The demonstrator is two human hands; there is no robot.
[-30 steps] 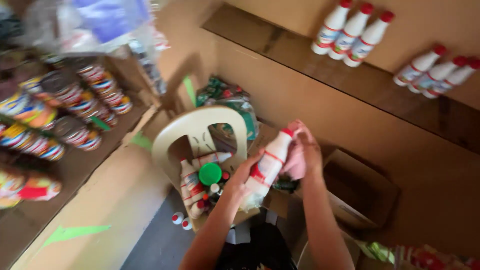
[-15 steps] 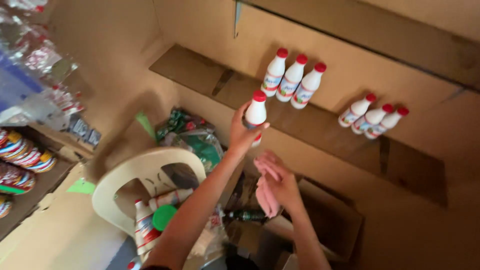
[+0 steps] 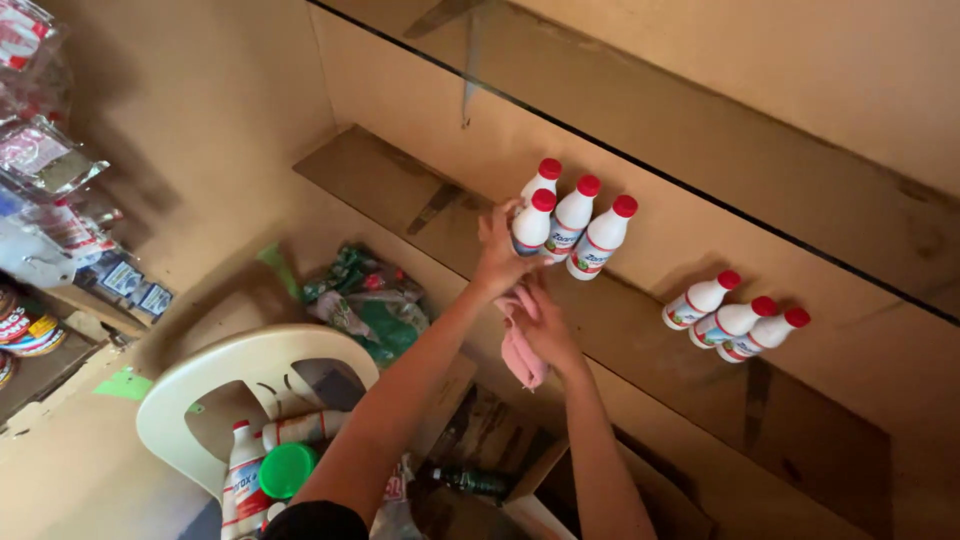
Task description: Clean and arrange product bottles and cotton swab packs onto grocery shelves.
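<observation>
A head-worn camera looks down along two bare forearms that reach up from the bottom of the frame toward a brown wooden shelf [image 3: 400, 175] fixed to a tan wall; the left hand [image 3: 497, 250], near the centre of the view, is closed around the body of a white plastic bottle with a red cap [image 3: 532, 225], holding it upright at the shelf's front edge; that bottle stands just beside a cluster of three matching white bottles with red caps [image 3: 580, 225], which sit at about one o'clock from the hand, close enough that they look to be touching; the right hand [image 3: 545, 330], directly below at six o'clock from the left hand, is closed over a crumpled pink cloth [image 3: 520, 358], which hangs from the fingers; the two hands almost meet at the wrist of the left; farther along the same shelf, at about four o'clock from the held bottle and well apart from it, is a second group of three white bottles with red caps [image 3: 735, 320]; down at seven o'clock is a cream plastic chair [image 3: 250, 370], its seat holding more white bottles and a round green lid [image 3: 287, 470]; behind the chair, near the wall, lies a heap of green packets [image 3: 365, 300]; at the far left edge, at nine o'clock, racks hold hanging sachets and stacked tins [image 3: 40, 200].
</observation>
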